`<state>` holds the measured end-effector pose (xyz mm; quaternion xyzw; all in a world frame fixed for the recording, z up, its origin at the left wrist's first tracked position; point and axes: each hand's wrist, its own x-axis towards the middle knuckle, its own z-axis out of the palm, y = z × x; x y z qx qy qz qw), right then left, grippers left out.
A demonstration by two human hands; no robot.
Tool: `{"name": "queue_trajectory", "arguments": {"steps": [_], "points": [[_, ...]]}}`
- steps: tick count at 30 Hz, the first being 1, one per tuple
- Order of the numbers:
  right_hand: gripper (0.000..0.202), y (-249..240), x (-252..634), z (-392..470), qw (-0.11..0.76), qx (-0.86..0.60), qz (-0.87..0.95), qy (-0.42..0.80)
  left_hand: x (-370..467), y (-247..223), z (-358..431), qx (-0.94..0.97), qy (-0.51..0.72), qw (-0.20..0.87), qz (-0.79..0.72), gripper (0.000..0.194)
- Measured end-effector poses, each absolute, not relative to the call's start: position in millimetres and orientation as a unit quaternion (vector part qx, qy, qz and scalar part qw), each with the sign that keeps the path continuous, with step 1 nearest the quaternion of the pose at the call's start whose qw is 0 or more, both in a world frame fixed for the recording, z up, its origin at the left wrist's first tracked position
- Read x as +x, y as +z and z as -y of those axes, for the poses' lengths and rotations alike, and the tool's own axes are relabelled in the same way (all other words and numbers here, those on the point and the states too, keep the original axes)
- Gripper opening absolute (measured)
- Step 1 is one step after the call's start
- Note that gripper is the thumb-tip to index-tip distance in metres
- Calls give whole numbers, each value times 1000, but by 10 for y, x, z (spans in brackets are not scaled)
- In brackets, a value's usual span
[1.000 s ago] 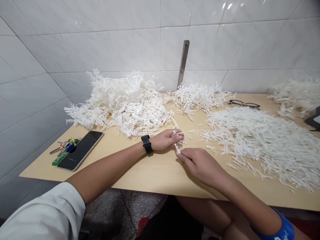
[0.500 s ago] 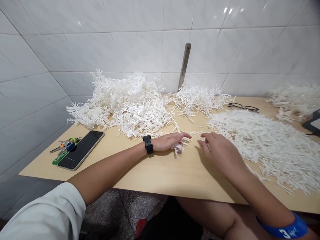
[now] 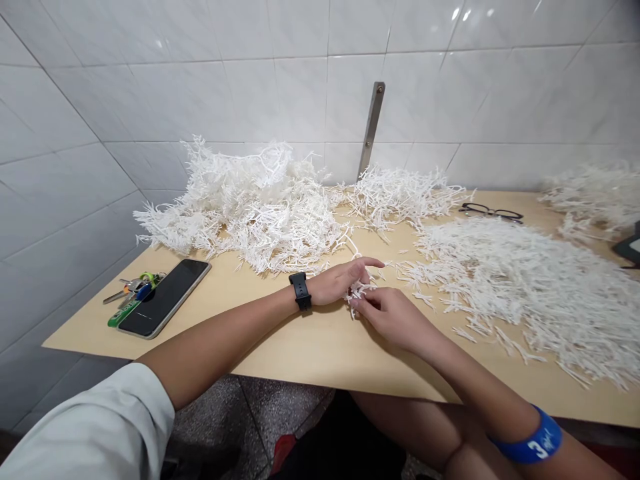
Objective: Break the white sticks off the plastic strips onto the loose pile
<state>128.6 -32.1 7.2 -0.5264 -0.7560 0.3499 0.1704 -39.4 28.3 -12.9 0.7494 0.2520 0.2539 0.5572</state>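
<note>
My left hand point(image 3: 336, 283), with a black watch at its wrist, is closed round a white branched piece point(image 3: 361, 289) over the middle of the table. Its index finger points to the right. My right hand point(image 3: 395, 315) meets it from the right, thumb and fingers pinched on the same white piece. Behind my left hand rises a tall heap of white branched pieces point(image 3: 260, 207). To the right of my right hand spreads a wide, flat pile of small white pieces point(image 3: 530, 287).
A phone point(image 3: 165, 300) and keys point(image 3: 135, 287) lie on the table point(image 3: 300, 353) at the left. Glasses point(image 3: 491, 213) rest near the back right. A smaller white heap point(image 3: 400, 193) lies by a metal bracket point(image 3: 371, 130). A dark object point(image 3: 627, 248) shows at the right edge.
My right hand has moved left from beside the flat pile and now grips the white piece at my left hand. My left hand has stayed nearly in place.
</note>
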Motion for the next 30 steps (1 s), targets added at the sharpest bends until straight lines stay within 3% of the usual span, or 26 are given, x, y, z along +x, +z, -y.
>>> {"name": "queue_trajectory", "arguments": {"steps": [3,7,13,19,27,30], "points": [[34,97,1374,314,217,-520,738,372,-414,-130,-325,710,263,599,-260,82],[41,110,1517,296,269,-487,716,422,-461,-129,-393,670,258,648,-256,71],[50,26,1674,301,290,-477,686,467,-530,-5,-442,736,149,634,-185,60],[49,49,1753,344,249,-489,715,434,-450,-38,-349,813,149,506,-247,42],[49,305,1931,494,185,-442,774,415,-536,-71,-451,810,190,508,-224,51],[49,359,2101,460,197,-467,777,374,-575,-83,-531,800,225,491,-261,55]]}}
